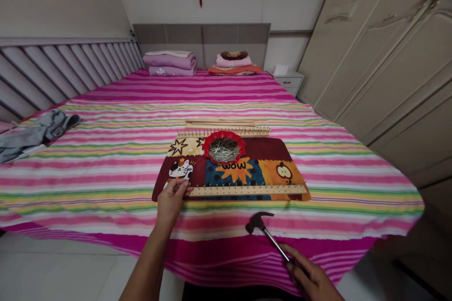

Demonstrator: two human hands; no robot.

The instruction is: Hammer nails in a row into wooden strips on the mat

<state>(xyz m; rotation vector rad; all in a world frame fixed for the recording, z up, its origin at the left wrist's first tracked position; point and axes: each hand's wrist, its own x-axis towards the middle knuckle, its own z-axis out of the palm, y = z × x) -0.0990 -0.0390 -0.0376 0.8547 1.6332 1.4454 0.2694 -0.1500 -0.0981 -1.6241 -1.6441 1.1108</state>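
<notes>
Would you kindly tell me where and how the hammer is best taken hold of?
I'd take the hammer by its dark handle end, probably from the near right, where the right hand holds it: the shaft slants that way, the clawed head lying farthest.

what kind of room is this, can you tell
Most likely a bedroom: a wide bed with a headboard, folded bedding stacked at its head, and what looks like a wardrobe alongside.

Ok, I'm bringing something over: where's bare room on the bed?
Bare bedspread lies between the mat and the gray clothing, and from the back wooden strips to the folded bedding. The mat is crowded: red bowl of nails, nail-studded strip, left hand; the right hand holds a hammer in front.
</notes>
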